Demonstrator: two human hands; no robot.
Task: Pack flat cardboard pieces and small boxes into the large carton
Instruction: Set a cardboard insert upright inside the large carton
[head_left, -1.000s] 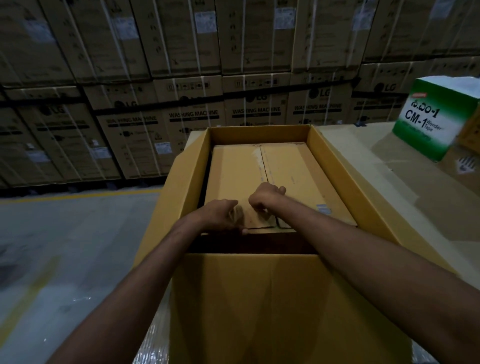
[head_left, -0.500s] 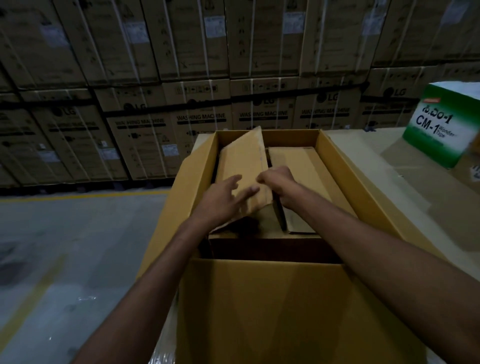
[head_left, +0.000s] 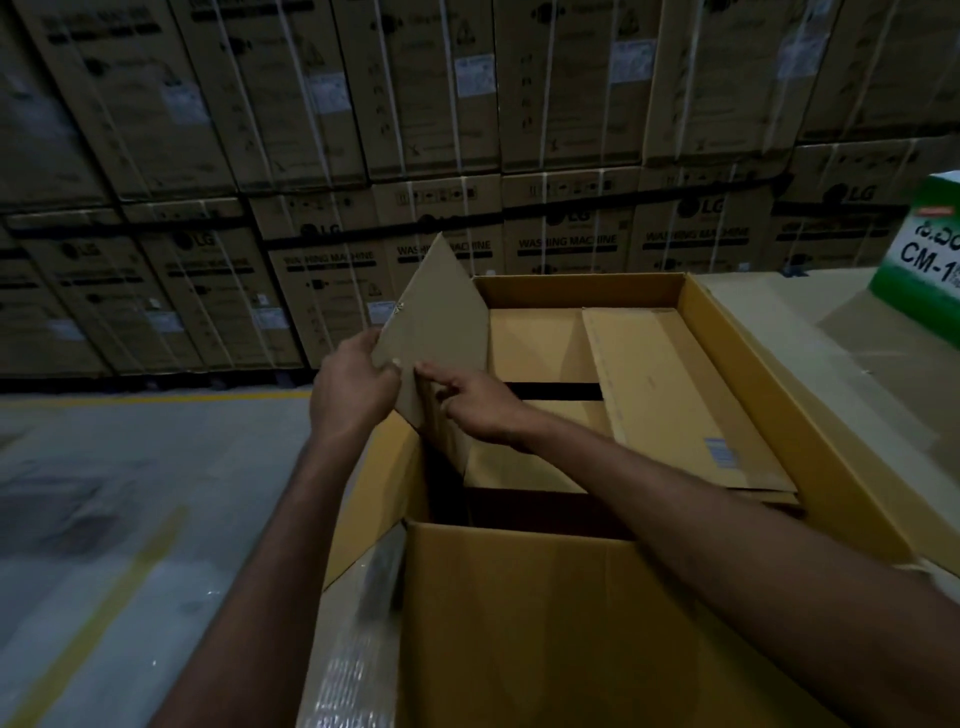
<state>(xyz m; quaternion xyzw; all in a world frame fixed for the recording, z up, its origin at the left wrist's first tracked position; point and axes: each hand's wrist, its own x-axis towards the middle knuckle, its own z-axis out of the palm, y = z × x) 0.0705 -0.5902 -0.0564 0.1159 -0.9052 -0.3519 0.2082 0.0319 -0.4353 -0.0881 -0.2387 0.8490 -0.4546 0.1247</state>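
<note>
The large open carton (head_left: 810, 415) stands in front of me, its near flap (head_left: 545, 623) folded down toward me. A flat cardboard piece (head_left: 441, 317) stands tilted up at the carton's left wall. My left hand (head_left: 353, 389) grips its lower left edge. My right hand (head_left: 467, 402) pinches the same piece near its bottom corner. A second flat cardboard piece (head_left: 675, 395) lies along the right side inside the carton. Under it is more brown cardboard (head_left: 535, 348) with a dark gap.
Stacked washing machine cartons (head_left: 571, 244) form a wall behind. A green and white box (head_left: 924, 260) sits at the right on a cardboard surface (head_left: 831, 322). Grey floor with a yellow line (head_left: 156, 400) lies to the left. Plastic wrap (head_left: 353, 649) covers the stack below.
The left flat piece lay flat in the carton a second ago. Both hands have lifted its near end and swung it up and left until it stands tilted by the left wall.
</note>
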